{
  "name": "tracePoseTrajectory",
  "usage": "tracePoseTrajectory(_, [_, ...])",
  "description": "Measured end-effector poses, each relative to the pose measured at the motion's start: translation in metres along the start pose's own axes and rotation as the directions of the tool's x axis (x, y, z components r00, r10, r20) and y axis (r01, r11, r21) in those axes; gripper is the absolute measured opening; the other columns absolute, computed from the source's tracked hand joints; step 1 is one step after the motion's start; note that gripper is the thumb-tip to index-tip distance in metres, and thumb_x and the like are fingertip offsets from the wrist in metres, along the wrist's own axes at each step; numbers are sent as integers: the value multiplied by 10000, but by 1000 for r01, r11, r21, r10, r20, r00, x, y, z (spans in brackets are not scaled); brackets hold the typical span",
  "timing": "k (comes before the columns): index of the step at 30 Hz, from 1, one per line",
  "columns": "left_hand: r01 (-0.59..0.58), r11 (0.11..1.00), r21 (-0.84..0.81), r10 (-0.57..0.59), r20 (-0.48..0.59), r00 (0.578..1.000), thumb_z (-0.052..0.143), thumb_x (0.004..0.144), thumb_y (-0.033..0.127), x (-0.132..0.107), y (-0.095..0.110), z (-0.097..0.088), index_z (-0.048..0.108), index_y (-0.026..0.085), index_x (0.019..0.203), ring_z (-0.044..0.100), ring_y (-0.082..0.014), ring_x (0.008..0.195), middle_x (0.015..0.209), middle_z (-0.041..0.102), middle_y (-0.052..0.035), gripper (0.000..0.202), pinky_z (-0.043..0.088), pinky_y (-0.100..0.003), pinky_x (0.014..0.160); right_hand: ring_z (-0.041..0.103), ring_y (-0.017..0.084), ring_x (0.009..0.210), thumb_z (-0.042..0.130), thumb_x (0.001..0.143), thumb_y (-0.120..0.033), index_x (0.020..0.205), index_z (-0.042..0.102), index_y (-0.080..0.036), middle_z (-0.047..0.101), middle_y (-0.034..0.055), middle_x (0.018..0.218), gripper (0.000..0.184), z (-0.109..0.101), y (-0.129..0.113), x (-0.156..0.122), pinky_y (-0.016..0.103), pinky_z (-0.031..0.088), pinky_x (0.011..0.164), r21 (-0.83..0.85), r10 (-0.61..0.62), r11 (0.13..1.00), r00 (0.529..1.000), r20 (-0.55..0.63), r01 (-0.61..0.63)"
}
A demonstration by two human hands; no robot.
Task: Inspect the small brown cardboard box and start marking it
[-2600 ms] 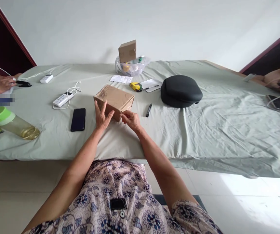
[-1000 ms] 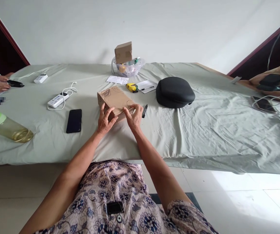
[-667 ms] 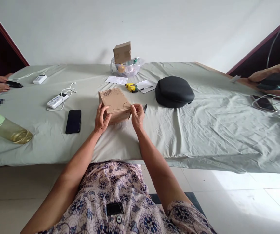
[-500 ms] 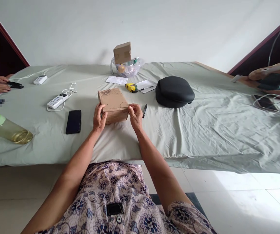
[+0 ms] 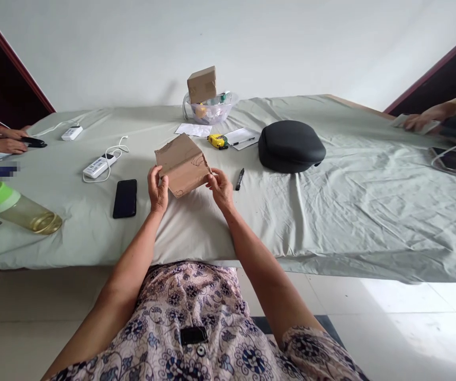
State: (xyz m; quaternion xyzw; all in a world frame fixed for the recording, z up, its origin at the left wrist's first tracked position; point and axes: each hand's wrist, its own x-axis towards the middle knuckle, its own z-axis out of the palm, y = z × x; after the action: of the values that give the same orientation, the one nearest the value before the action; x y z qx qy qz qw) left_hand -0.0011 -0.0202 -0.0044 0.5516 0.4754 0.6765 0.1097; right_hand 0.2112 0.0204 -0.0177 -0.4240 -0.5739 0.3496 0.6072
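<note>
Box (image 5: pixel 182 164) tilted at frame centre.
Left hand (image 5: pixel 158 190) and right hand (image 5: pixel 220 188) grip its lower corners above the bench (image 5: pixel 331 211).

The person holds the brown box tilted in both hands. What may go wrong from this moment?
The cardboard box is tilted and gripped only by the fingertips of the left hand and right hand at its lower edge, so it may slip onto the table. The black marker lies close beside the right hand; turning the box might knock it away. The black phone near the left hand could be struck if the box falls that way.
</note>
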Motion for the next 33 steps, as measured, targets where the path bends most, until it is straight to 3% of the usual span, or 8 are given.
tracePoseTrajectory(4, [-161,973,168,148,87,985,434,923,777,-4,4,3,598,220,1313,455,-298,1453,1564,447,-185,700,407,-443,1177,637,133,619,595,810,-795,1040,581,-260,648,-43,683,582,-2,5,3,266,506,594,152,46,988,998,-39,-39])
tracePoseTrajectory(7, [-333,910,246,292,188,938,438,897,806,-1,7,-1,545,195,1425,394,-344,1508,1597,432,-214,815,306,-503,1239,646,130,605,594,772,-824,993,533,-260,634,-51,663,609,0,9,5,246,487,558,174,153,972,988,32,-156])
tracePoseTrajectory(11, [-408,854,322,340,248,907,492,832,848,0,12,-6,553,181,1447,334,-391,1548,1584,479,-207,909,216,-545,1274,609,112,548,581,723,-843,1011,501,-262,608,-65,653,653,3,14,6,226,442,507,148,252,954,964,83,-262])
tracePoseTrajectory(15, [-471,812,344,353,352,867,540,883,734,-8,17,0,622,220,1398,399,-372,1528,1482,614,-155,732,172,-548,1288,636,120,603,615,728,-770,1120,480,-273,641,-55,731,648,-1,16,8,227,458,531,153,292,947,956,-31,-284])
tracePoseTrajectory(17, [-515,791,331,361,426,829,547,934,618,-13,19,6,629,242,1403,454,-349,1499,1465,639,-134,607,180,-545,1288,678,148,696,624,721,-760,1177,487,-269,674,-26,807,685,-2,17,8,255,512,585,136,306,944,952,-10,-302])
tracePoseTrajectory(21, [-563,748,350,343,522,781,533,978,422,-18,20,14,619,253,1426,515,-308,1460,1475,639,-114,487,213,-538,1286,699,223,908,535,788,-812,1162,615,-223,718,62,951,702,-1,14,3,376,606,748,35,247,967,961,125,-253])
tracePoseTrajectory(26, [-568,727,384,286,583,761,542,955,327,-15,20,14,582,246,1468,492,-300,1481,1531,588,-109,520,231,-559,1290,650,287,1193,502,807,-864,1286,639,-220,650,151,1378,814,4,6,1,482,548,1030,-43,95,995,994,60,-93])
tracePoseTrajectory(33, [-565,732,381,269,601,753,537,950,336,-12,21,14,564,224,1488,461,-304,1504,1561,551,-123,551,198,-561,1305,645,311,1253,622,756,-845,1527,479,-277,563,155,1523,968,3,3,1,473,559,1018,31,7,999,990,143,-12])
